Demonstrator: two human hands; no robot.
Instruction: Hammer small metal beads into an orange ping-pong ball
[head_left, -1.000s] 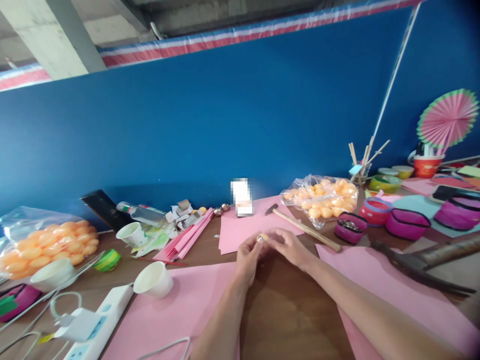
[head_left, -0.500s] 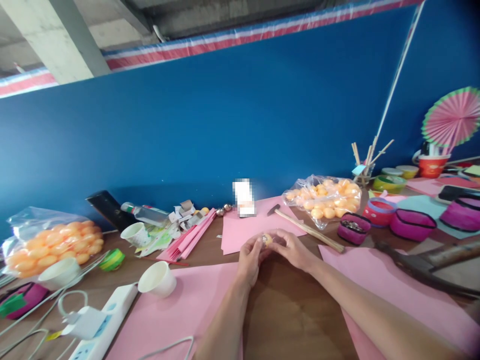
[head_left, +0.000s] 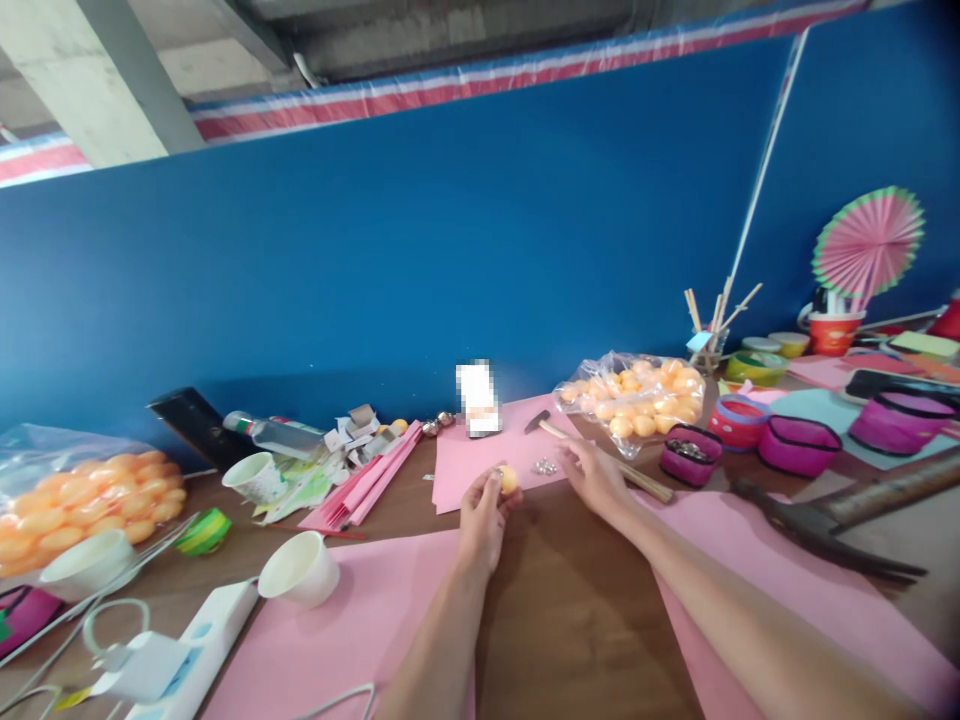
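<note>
You're at a brown wooden table strewn with pink paper sheets, against a blue partition wall. Your left hand pinches an orange ping-pong ball at its fingertips, above the sheet's near edge. Your right hand lies open, fingers spread, beside small metal bits and touching the hammer's wooden handle.

The two hands, joined a second ago around the small orange plastic ball, have parted. The left hand alone now pinches that ball. The right hand has moved rightward, fingers spread, next to the small silvery metal pieces now uncovered on the pink paper sheet.
</note>
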